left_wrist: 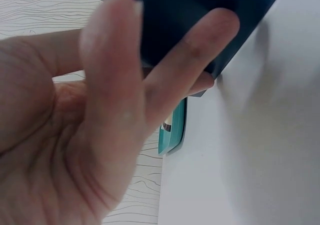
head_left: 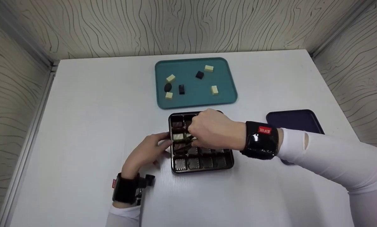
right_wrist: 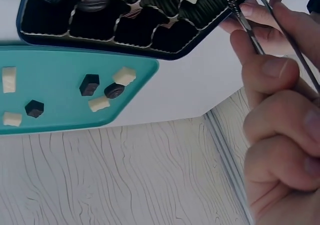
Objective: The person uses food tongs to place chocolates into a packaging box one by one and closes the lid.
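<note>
My right hand (head_left: 212,130) grips a pair of metal tweezers (right_wrist: 242,22) over the left part of a black compartmented chocolate box (head_left: 202,171). The tweezer tips point down into the compartments; whether they pinch a piece cannot be seen. A white chocolate (head_left: 178,136) sits in a left-column compartment near them. Dark chocolates (right_wrist: 94,3) lie in other compartments in the right wrist view. My left hand (head_left: 147,149) touches the box's left side with extended fingers, seen against the dark wall (left_wrist: 165,15) in the left wrist view. The right hand hides part of the box.
Behind the box lies a teal tray (head_left: 194,101) with several white chocolates (head_left: 214,90) and dark chocolates (head_left: 181,89). A dark purple tray (head_left: 292,118) stands at the right, partly behind the right forearm. Patterned panels (head_left: 188,28) border the white table (head_left: 90,110).
</note>
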Demonstrator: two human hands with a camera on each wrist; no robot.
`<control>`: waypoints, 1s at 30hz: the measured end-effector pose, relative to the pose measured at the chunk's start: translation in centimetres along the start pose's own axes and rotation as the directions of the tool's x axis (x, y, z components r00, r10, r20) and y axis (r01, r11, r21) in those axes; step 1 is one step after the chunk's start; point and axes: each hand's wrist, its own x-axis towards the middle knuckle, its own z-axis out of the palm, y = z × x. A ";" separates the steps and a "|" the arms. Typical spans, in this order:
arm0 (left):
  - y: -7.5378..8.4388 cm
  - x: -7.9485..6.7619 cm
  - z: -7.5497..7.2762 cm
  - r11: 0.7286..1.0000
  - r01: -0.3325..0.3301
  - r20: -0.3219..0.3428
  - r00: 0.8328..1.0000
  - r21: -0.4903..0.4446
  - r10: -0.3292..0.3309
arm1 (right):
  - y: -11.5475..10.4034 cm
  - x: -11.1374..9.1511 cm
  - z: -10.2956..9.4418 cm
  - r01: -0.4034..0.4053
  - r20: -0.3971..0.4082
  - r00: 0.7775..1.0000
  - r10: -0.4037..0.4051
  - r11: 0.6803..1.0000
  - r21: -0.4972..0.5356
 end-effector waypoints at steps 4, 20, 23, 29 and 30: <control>0.0 0.1 0.0 1.000 0.000 -0.003 1.000 0.008 0.000 | -0.5 0.9 -0.2 -0.008 0.047 0.999 0.009 1.000 -0.012; 0.0 0.0 0.1 1.000 0.006 -0.014 1.000 0.022 -0.006 | -2.5 3.4 0.6 0.021 0.039 0.999 -0.018 0.997 -0.080; 0.2 0.0 0.1 1.000 0.021 -0.015 1.000 0.023 -0.020 | -2.6 3.5 0.8 0.033 0.008 0.999 -0.032 0.995 -0.096; 0.3 0.1 0.3 1.000 0.022 -0.012 1.000 0.019 -0.021 | -2.8 3.5 1.0 0.014 0.008 1.000 -0.013 0.993 -0.114; 0.3 0.1 0.3 1.000 0.020 -0.011 1.000 0.018 -0.020 | -2.8 3.6 0.9 0.008 0.014 1.000 -0.007 0.993 -0.114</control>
